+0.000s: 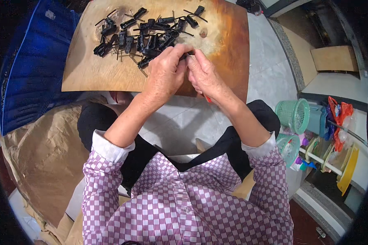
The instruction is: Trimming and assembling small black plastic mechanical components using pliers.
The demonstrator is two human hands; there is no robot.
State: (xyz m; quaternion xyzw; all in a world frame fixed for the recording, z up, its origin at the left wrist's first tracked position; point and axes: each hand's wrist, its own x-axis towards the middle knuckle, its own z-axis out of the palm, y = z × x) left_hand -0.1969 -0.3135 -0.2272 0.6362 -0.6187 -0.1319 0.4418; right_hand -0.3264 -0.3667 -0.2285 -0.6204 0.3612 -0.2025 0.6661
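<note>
My left hand [164, 72] and my right hand [204, 75] meet over the near edge of a wooden board, fingertips together. Between them a sliver of a small black plastic part [187, 54] shows, pinched by my left hand; most of it is hidden by the fingers. My right hand is closed around a tool whose red handle end [208, 99] sticks out below the palm; its working end cannot be seen. Just beyond my left hand lies a loose pile of small black plastic parts [152, 41] with thin stems, heaped on the wooden board [98, 73].
A blue plastic crate [39, 65] stands left of the board, above brown paper sacking [49, 163]. On the right are green baskets [292, 115], a red plastic bag [342, 122] and a yellow plastic piece [349, 169] on a rack. My knees rise below the board's near edge.
</note>
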